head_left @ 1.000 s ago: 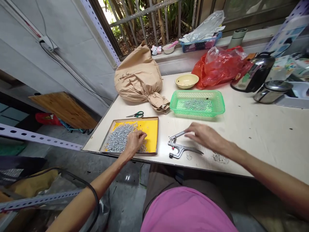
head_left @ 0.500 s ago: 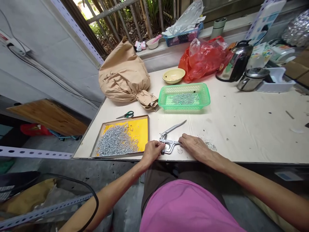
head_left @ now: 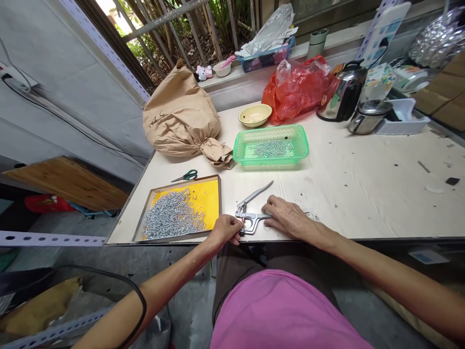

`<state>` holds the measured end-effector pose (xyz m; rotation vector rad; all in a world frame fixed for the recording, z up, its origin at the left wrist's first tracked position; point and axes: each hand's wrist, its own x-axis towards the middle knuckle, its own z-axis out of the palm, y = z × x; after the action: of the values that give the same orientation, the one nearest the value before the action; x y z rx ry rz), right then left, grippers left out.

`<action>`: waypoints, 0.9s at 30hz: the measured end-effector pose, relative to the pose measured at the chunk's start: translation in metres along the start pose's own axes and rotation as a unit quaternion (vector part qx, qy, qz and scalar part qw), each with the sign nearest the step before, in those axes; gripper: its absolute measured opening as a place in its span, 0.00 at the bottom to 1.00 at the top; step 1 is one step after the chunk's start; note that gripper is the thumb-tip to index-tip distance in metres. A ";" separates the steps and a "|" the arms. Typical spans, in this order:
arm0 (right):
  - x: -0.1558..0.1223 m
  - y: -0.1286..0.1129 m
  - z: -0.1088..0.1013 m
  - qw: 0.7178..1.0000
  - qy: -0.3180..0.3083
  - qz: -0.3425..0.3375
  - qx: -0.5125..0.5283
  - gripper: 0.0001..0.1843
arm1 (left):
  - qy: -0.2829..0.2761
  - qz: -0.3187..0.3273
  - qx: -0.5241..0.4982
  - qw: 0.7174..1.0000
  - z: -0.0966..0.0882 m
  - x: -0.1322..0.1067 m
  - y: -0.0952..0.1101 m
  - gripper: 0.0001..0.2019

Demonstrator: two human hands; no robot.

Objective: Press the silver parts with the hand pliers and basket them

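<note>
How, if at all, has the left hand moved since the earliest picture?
Yes: judged against the shallow tray, the left hand has moved right, from over it to the metal pliers.

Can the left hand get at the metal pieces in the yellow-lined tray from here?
Probably yes: the left hand is beside the tray, at the pliers, and nothing covers the metal pieces.

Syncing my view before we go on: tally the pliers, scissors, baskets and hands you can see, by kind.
Pliers: 1
Scissors: 1
Baskets: 2 (green basket, blue basket)
Hands: 2 (left hand, right hand)
Total: 6
</note>
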<state>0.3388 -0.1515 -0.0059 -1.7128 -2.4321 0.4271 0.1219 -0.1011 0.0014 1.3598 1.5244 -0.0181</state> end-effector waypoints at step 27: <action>0.017 0.025 0.003 0.997 0.033 -0.063 -0.010 0.43 | 0.002 -0.008 -0.023 1.000 0.008 -0.017 -0.003 0.07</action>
<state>0.3542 -0.1281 -0.0169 -1.5433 -2.4878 0.3280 0.1220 -0.1194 0.0078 1.3113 1.5300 0.0104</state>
